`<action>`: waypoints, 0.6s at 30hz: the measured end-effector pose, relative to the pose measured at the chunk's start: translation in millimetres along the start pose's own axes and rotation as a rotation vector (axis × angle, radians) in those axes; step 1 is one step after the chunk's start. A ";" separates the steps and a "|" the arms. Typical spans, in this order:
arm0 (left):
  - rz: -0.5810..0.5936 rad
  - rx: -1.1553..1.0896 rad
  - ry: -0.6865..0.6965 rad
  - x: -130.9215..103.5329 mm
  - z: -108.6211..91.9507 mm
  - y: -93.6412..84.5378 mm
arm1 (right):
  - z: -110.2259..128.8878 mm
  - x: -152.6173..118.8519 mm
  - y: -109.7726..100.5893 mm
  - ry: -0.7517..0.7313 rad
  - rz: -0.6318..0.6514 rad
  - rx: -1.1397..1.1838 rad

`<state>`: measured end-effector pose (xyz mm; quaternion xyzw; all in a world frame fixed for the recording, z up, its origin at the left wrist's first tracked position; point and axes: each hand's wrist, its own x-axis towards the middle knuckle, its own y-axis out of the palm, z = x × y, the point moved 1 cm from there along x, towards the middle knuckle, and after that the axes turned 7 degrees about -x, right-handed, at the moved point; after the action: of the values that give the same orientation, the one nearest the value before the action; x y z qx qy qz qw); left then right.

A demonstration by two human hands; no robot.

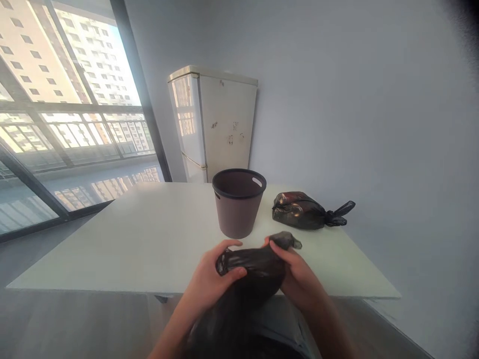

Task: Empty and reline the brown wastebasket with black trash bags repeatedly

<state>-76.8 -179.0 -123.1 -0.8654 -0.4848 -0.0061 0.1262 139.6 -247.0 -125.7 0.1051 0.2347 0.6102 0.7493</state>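
Note:
A black plastic garbage bag (258, 264) is bunched between my two hands over the table's front edge. My left hand (215, 269) grips its left end, thumb across the front and index finger over the top. On the right, my right hand (294, 264) pinches the gathered plastic, and a loose tip sticks out past the thumb. Just beyond my hands stands a mauve trash can (238, 212) with a dark rim and handle slots; it is upright, its bottom hidden from view. To its right lies a knotted black bag (299, 210) with cans showing through.
The white table (112, 249) spreads out in front of me. Behind it stands an old white refrigerator (224, 119) against the wall (337, 99). Large glass windows (75, 109) fill the left side.

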 end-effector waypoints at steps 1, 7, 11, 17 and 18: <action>-0.029 0.091 0.039 1.5 0.3 -3.1 | 3.7 -0.3 -1.6 0.000 -0.041 0.030; -0.382 0.468 0.156 13.3 6.2 -34.7 | 24.8 -0.7 -38.7 -0.260 -0.043 -0.544; -0.458 0.280 0.011 16.6 10.8 -43.1 | 14.3 6.4 -65.8 -0.479 -0.276 -0.833; 0.014 -0.190 -0.141 17.5 7.7 -52.6 | 6.9 17.3 -93.0 -0.382 -0.354 -0.346; 0.073 -0.063 -0.126 18.3 5.7 -56.8 | 13.5 16.3 -96.7 -0.384 -0.343 -0.343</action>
<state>-115.5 -134.1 -114.1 -0.8846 -0.4597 0.0379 0.0684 232.2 -252.1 -160.6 0.0491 -0.0032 0.4747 0.8788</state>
